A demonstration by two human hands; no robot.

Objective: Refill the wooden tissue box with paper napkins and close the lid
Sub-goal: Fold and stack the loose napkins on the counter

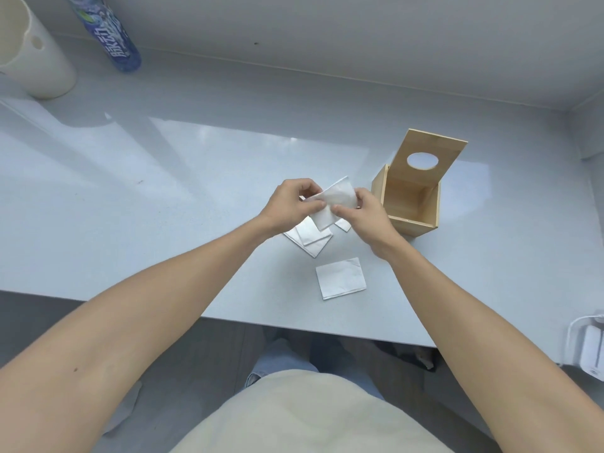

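Observation:
The wooden tissue box (412,220) stands on the white table (130,197) at the right, its inside bare. Its lid (428,148), with an oval hole, is tipped up and back. Just left of the box, above the table, my left hand (291,204) and my right hand (366,210) both pinch one white paper napkin (336,199). Under my hands lie folded napkins (310,238), partly hidden. One more napkin (340,278) lies flat nearer the table's front edge.
A tall cream cylinder (31,53) stands at the back left, with a blue drink bottle (111,34) beside it. A wall runs along the table's back and right. A white plug device with a cable (590,348) sits low at the right.

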